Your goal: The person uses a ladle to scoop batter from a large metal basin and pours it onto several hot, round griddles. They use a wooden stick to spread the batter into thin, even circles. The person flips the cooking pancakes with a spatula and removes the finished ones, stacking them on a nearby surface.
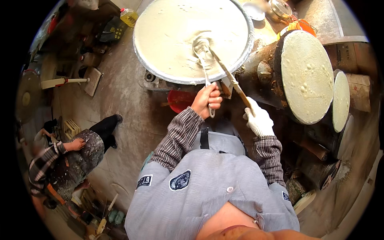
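Observation:
A large round tub [249, 49] full of pale, thick batter stands in front of me. My left hand [207, 100], bare, grips the handle of a metal ladle [204, 67], whose head is at a swirl in the batter and partly coated. In a white knitted glove, my right hand [258, 118] holds a long wooden stick [232, 79]; its far end reaches the same swirl, close beside the ladle. To the right, a round griddle [279, 72] carries a wide sheet of pale batter [307, 76] with bubbles on its surface.
Further right is another round pale sheet [341, 102]. A red basin [180, 100] sits below the tub. Beyond the griddle are a metal pot [279, 10] and an orange container [306, 27]. A yellow oil bottle [129, 17] is at upper left. Another person [45, 168] in a dark apron works at left.

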Demonstrator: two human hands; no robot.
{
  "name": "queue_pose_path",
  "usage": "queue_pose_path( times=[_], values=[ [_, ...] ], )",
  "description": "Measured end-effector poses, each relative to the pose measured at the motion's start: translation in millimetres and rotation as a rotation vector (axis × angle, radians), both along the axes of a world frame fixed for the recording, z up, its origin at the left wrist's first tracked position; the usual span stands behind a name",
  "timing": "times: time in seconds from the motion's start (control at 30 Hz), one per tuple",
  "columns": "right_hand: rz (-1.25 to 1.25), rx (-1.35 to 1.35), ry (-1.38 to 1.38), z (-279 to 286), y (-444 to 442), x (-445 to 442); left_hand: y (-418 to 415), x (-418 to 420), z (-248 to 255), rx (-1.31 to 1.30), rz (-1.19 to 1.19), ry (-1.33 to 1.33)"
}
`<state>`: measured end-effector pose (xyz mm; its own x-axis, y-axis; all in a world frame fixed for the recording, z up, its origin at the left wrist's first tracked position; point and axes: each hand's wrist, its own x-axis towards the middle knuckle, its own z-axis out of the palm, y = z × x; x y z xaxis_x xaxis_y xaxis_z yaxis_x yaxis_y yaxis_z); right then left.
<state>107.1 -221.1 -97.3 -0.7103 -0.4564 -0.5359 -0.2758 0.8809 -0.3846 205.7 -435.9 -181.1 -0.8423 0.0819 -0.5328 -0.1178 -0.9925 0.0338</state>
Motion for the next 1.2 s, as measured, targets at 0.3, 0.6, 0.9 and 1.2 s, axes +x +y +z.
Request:
queue_pose_path(
  times=[0.3, 0.6, 0.9, 1.2],
  values=[
    [-0.072, -0.334, 0.152, 86.4, 35.3, 28.2, 13.5, 20.1, 149.6, 0.690, 0.039, 0.652],
    [-0.119, -0.667, 0.634, 177.8, 85.2, -5.5, 30.5, 4.0, 245.9, 0.329, -0.099, 0.792],
    [-0.206, -0.731, 0.347, 135.7, 128.2, -23.1, -1.2, -14.5, 166.1, -0.491, -0.066, 0.197],
    [-0.467, -1.226, 0.073, 87.4, 127.9, -13.1, -22.9, 46.4, 184.3, -0.363, -0.043, 0.465]
  ],
)
